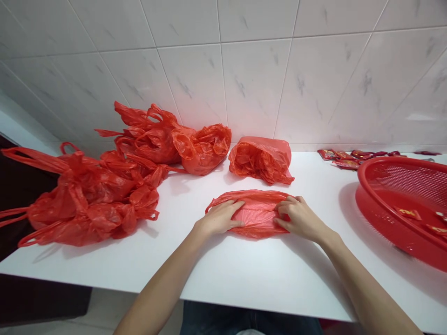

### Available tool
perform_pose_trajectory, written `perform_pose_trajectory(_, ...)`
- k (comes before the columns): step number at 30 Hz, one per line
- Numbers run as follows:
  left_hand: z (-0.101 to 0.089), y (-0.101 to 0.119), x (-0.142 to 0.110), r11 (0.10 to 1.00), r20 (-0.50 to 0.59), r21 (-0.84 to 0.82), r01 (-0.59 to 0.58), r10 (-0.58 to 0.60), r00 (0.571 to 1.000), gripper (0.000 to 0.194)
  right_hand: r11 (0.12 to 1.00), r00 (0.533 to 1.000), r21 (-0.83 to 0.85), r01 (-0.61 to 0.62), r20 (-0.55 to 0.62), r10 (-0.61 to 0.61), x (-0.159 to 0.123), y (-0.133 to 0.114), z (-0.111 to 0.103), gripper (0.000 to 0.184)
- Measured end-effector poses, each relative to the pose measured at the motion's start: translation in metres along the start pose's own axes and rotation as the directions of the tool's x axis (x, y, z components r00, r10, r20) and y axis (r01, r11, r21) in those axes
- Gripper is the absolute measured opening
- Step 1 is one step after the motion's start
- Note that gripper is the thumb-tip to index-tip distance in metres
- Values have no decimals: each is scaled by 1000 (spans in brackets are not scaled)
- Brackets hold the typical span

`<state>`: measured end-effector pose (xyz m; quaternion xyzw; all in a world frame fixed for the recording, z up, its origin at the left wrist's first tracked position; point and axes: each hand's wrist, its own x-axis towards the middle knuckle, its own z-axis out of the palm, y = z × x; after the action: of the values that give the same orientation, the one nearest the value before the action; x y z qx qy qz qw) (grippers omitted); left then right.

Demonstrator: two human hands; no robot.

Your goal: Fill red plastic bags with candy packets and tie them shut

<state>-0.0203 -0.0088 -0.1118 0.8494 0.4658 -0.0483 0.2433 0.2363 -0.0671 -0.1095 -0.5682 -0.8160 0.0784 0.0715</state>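
A flattened red plastic bag [256, 209] lies on the white table [223, 265] in front of me. My left hand [220, 217] rests on its left end, fingers curled and pressing into the plastic. At the bag's right end my right hand [299, 217] pinches the plastic with bent fingers. Both hands grip the same bag from opposite sides. Just behind it sits another bundled red bag [261, 160], apart from my hands.
A heap of several tied red bags [104, 186] covers the table's left part up to the tiled wall [244, 70]. A red perforated basket [405, 204] holding small sachets stands at the right. More red sachets [352, 157] lie along the wall.
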Motion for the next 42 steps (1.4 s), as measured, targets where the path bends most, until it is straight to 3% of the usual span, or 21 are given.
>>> perform_pose_trajectory(6, 0, 2, 0, 999, 4, -17, -28, 28, 1000, 72, 1000, 997, 7, 18, -81, -17, 8, 3, 14, 12)
perform_pose_trajectory(12, -2, 4, -1, 996, 47, 24, 81, -82, 996, 78, 997, 999, 71, -16, 40, 13, 7, 16, 23, 46)
perform_pose_trajectory(19, -8, 6, -5, 992, 67, 43, 123, -125, 990, 81, 990, 987, 111, -87, 144, 71, 3, 11, 13, 61)
perform_pose_trajectory(22, -10, 8, -7, 999, 41, 34, 14, -15, 999, 78, 992, 990, 111, -60, 131, 45, 0, 8, 8, 59)
perform_pose_trajectory(24, -10, 11, -7, 991, -25, 30, -129, 130, 991, 58, 994, 997, 109, -12, 77, 4, -2, 7, 6, 48)
perform_pose_trajectory(26, -9, 14, -6, 962, -117, 25, -272, 273, 955, 31, 993, 999, 114, 30, 8, -31, -2, 7, 4, 32)
perform_pose_trajectory(29, -5, 17, -2, 930, -208, 44, -365, 366, 907, 26, 992, 995, 113, 59, -82, -50, 0, 6, 6, 12)
perform_pose_trajectory(37, 1, 14, 7, 967, -171, 123, -222, 241, 955, 33, 997, 996, 66, 47, -83, -41, 7, 7, 16, 18)
perform_pose_trajectory(42, -1, 9, 5, 987, -151, 67, -146, 154, 976, 40, 997, 999, 78, 12, -47, -8, 6, 11, 17, 18)
